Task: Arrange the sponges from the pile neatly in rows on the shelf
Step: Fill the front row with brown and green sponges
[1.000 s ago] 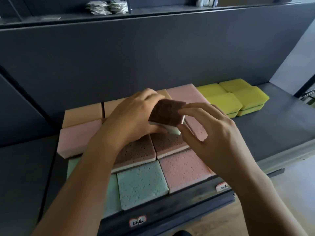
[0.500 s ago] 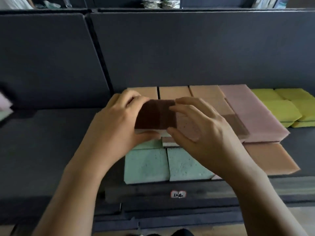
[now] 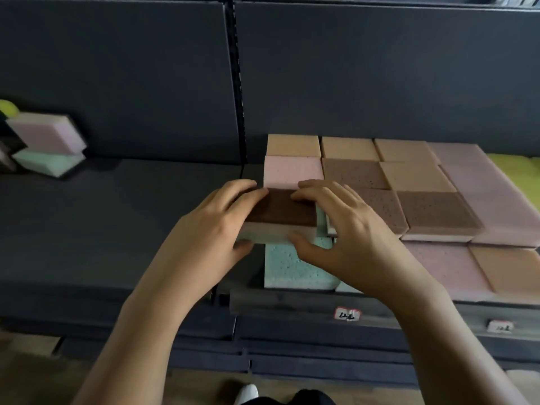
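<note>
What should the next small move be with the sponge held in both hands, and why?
Probably nudge the brown sponge rightward and lower it flush. The left hand and right hand grip its ends above the green sponge, and its left end juts past the pink sponge behind it.

Free: bare dark shelf (image 3: 117,217), left and centre of frame. Obstacles: packed sponge rows (image 3: 415,176), centre right; small sponge stack (image 3: 49,144), far left; back panel (image 3: 365,68) closing the rear across the top
</note>
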`<state>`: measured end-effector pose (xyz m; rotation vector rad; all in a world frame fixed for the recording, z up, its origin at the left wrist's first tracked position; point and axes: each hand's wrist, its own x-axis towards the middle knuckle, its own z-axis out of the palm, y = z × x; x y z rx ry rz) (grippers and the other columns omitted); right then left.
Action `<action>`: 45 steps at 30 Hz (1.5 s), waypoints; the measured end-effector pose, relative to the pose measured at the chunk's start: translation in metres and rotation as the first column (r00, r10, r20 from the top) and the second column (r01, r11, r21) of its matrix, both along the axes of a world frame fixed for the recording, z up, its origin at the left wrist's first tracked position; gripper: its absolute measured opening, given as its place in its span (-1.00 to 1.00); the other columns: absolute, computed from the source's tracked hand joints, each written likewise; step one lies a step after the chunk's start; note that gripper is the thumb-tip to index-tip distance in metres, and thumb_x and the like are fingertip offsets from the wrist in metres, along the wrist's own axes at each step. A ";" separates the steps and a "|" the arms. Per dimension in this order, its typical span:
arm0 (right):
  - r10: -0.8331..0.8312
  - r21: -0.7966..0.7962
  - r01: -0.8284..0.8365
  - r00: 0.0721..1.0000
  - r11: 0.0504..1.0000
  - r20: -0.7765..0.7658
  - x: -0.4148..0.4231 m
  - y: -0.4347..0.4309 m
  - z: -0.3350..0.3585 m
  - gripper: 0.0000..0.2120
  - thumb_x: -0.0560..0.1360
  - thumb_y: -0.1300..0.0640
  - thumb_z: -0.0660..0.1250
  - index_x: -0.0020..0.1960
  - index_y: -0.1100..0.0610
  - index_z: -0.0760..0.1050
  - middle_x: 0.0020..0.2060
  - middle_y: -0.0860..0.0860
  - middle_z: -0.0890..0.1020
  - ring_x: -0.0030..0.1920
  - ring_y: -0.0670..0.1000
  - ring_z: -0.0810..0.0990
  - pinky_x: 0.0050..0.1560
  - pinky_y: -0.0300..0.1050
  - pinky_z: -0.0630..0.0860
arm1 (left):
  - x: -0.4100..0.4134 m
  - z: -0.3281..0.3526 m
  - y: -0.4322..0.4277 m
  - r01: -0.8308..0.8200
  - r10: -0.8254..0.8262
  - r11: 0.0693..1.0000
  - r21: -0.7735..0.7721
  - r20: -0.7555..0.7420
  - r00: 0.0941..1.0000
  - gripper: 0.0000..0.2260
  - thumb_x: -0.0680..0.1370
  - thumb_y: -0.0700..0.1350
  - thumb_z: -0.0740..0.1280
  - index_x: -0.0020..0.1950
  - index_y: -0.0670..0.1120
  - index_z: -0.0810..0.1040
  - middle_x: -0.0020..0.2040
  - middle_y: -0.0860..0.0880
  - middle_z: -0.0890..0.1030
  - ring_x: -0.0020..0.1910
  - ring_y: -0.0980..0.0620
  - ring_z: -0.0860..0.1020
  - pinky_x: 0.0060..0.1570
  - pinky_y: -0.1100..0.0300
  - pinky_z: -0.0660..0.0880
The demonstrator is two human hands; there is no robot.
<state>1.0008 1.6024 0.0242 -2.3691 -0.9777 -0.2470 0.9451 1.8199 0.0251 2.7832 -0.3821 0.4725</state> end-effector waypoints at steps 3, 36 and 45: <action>0.044 -0.065 -0.042 0.999 0.997 0.021 -0.001 0.001 -0.001 -0.37 0.41 -0.20 0.44 0.38 0.04 0.39 0.28 -0.08 0.42 0.26 -0.07 0.37 0.26 -0.23 0.39 | 0.002 0.001 0.001 0.012 -0.011 1.000 -0.017 0.012 1.000 -0.37 0.34 -0.25 0.52 0.40 -0.10 0.45 0.37 -0.01 0.43 0.19 -0.03 0.55 0.01 0.04 0.61; -0.125 -0.124 0.122 0.992 0.985 -0.011 0.011 -0.022 0.001 -0.13 0.40 -0.39 0.23 0.55 0.05 0.15 0.30 -0.11 0.48 0.21 -0.09 0.36 0.16 -0.14 0.37 | 0.023 0.008 -0.024 0.092 -0.102 0.986 0.141 0.061 0.993 -0.27 0.37 0.14 0.44 0.50 0.00 0.34 0.37 0.01 0.40 0.34 -0.04 0.37 0.33 0.00 0.36; -0.203 -0.242 0.215 0.976 0.946 0.075 0.025 -0.047 -0.018 -0.31 0.41 -0.03 0.51 0.48 0.00 0.35 0.41 -0.07 0.42 0.41 0.04 0.35 0.40 0.08 0.33 | 0.035 -0.010 -0.022 0.029 -0.029 0.994 0.104 -0.002 1.000 -0.28 0.37 0.15 0.45 0.49 -0.02 0.36 0.33 0.00 0.43 0.30 -0.08 0.41 0.24 -0.08 0.45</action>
